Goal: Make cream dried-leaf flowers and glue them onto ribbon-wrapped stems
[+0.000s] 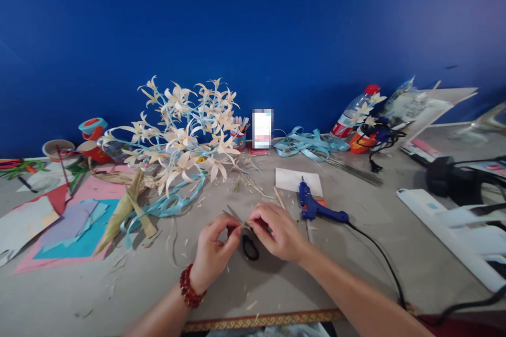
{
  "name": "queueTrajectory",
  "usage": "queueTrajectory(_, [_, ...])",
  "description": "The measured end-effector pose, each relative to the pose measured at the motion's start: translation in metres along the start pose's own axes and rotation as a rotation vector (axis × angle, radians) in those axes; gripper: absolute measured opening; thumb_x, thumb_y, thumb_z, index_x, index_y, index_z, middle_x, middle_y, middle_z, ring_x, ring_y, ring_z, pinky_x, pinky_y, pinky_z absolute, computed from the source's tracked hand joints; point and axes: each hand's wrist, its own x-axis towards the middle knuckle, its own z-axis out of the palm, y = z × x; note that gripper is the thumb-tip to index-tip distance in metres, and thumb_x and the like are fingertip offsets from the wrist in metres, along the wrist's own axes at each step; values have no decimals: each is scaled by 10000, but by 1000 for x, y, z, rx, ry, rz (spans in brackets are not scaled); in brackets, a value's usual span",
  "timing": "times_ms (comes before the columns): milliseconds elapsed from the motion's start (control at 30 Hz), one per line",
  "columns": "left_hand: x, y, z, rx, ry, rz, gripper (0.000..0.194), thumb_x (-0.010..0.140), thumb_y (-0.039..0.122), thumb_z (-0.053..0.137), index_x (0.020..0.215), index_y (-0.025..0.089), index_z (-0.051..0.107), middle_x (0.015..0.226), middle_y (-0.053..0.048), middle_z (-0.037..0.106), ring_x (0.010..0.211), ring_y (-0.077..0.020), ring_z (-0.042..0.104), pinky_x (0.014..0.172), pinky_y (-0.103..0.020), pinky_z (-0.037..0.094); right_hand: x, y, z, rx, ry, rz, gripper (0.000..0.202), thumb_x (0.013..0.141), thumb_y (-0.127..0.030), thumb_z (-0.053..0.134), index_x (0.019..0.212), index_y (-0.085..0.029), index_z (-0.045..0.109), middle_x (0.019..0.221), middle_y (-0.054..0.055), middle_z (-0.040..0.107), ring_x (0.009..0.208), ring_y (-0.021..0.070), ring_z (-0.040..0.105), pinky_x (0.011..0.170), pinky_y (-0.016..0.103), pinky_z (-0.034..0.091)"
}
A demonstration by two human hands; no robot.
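Observation:
My left hand (218,245), with a red bead bracelet (190,287) on its wrist, and my right hand (276,231) meet at the centre of the table. Between their pinched fingertips is a small thin pale yellowish strip (245,224), held from both sides. Black-handled scissors (250,248) lie on the table beneath and between the hands, blades pointing away to the left. To the right of my right hand a blue glue gun (314,206) rests by a white card (292,180).
Cream flowers on pale blue stems (182,131) stand back left. Coloured paper (75,229) and dried husks (122,213) lie left. Light blue ribbon (304,143), a bottle (351,113) and a white power strip (446,237) are right. The glue gun's cord crosses the right side.

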Motion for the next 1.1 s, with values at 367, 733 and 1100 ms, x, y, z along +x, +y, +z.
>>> queueTrajectory(367, [-2, -2, 0, 100, 60, 21, 84, 878, 208, 566, 917, 197, 640, 806, -29, 703, 743, -164, 655, 688, -257, 504, 5, 3, -6, 68, -14, 63, 109, 918, -209, 495, 814, -210, 528, 702, 6, 573, 661, 156, 526, 620, 266, 410])
queueTrajectory(733, [-3, -1, 3, 114, 86, 67, 108, 883, 152, 547, 929, 210, 627, 841, -33, 696, 778, -167, 650, 724, -267, 505, 8, -1, -11, -87, 63, -84, 76, 891, -234, 586, 948, -232, 636, 1039, 77, 652, 1002, 251, 537, 902, 422, 415])
queueTrajectory(1100, [5, 5, 0, 5, 85, 57, 113, 895, 192, 548, 871, 207, 657, 806, -41, 693, 774, -183, 655, 716, -287, 511, 8, 2, -3, 108, 21, -32, 74, 917, -239, 559, 853, -217, 588, 865, 50, 642, 866, 210, 582, 814, 353, 441])
